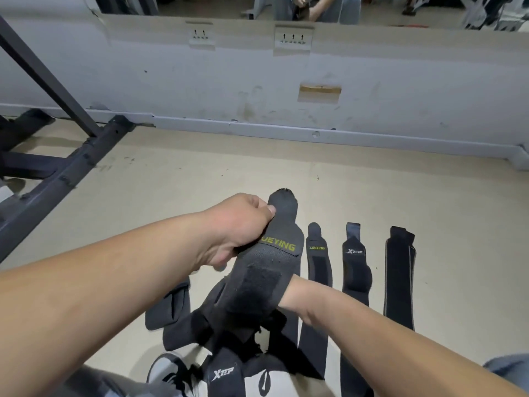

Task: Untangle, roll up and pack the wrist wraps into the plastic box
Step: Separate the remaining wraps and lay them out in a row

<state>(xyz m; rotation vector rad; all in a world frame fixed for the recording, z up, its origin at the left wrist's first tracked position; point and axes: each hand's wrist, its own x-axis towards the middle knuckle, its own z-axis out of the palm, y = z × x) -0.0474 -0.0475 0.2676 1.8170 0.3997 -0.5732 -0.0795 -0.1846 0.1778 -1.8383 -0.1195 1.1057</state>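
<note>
While left hand (pixel 240 227) pinches tab end of XUEYING wrap (pixel 274 253) at frame centre, thumb on top, fingers curled under, step reads as untangling. Wrap's lower part drapes over right wrist (pixel 296 293); right hand hidden beneath, grip cannot be told. Tail runs into tangled pile (pixel 229 336), lower centre. Three wraps (pixel 356 267) lie flat in row, centre right. Rolling not begun; plastic box not in view. Next: likely draw wrap clear of pile without dragging others.

Left hand (pixel 237 227) grips black wrap (pixel 272 270) near rounded end, thumb on top. Right wrist (pixel 297 293) passes under same wrap; fingers hidden. Three wraps (pixel 356 267) flat, side by side on floor (pixel 200 167) at right. Tangled pile (pixel 217 325) below, beside shoe (pixel 166 368).
</note>
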